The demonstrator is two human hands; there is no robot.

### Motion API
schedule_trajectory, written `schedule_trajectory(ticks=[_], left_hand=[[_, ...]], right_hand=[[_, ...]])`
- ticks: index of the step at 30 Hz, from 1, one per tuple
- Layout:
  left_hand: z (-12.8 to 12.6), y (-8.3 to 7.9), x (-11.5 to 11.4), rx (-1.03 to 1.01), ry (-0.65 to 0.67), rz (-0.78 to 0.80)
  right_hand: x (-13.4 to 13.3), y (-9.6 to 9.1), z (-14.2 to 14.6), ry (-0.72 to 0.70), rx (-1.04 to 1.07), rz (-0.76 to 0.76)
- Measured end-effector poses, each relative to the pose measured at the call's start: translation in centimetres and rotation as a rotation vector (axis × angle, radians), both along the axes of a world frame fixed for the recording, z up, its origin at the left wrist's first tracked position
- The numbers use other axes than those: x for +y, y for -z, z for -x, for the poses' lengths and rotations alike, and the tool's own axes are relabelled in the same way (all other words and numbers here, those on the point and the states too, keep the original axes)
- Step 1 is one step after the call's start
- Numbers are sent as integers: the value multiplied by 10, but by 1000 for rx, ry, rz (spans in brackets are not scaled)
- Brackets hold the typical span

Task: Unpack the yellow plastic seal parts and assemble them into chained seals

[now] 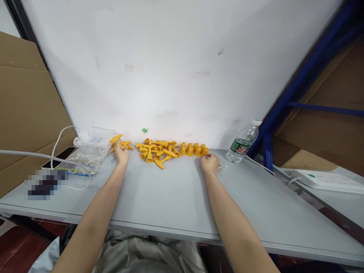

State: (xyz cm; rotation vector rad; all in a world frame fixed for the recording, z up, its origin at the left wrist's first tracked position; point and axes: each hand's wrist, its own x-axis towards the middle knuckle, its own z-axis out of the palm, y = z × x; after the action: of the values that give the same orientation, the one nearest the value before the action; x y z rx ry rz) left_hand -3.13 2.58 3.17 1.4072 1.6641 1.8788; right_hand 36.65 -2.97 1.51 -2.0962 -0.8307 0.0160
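The fingers of the left hand (pixel 122 154) look closed around a yellow hammer-shaped piece (pixel 115 139) at the left end of the spread; its curved head shows above them, lying roughly left to right with the right tip raised, while any stem is hidden by the hand. The fingers of the right hand (pixel 210 164) are bent at the rightmost yellow cup (pixel 204 151); at this distance I cannot tell whether they pinch it or merely touch it.

That cup ends a row of four stepped cups, all upright, long axes vertical, narrow ends up and wide rims on the tabletop (pixel 165 201). This arranging looks partway along: the four cups are lined up, while the yellow heap (pixel 157 148) between the hands lies jumbled and unsorted. In it, the nearest hammer-shaped part (pixel 158 163) has its broad head at the near left, its long axis running toward the far right; beside it, a bell-mouthed part (pixel 149 156) opens toward the near side.

Small metal bits (pixel 113 157) lie just beside the left hand. Farther out, a clear plastic bag (pixel 85 157) rests at the left, a water bottle (pixel 241 146) leans at the right, and a white panel (pixel 176 76) rises behind.
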Motion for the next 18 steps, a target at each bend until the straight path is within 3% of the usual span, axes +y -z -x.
schedule_trajectory(ticks=[3,8,18], left_hand=[[18,-4,11,126,-62,63],[45,-7,27,301,-5,141],[63,2,33,335,100,352]], right_hand=[[1,1,-1,-1,0,-16],[1,1,-1,7,1,-42],[-2,-3,1,-1,19,-24]])
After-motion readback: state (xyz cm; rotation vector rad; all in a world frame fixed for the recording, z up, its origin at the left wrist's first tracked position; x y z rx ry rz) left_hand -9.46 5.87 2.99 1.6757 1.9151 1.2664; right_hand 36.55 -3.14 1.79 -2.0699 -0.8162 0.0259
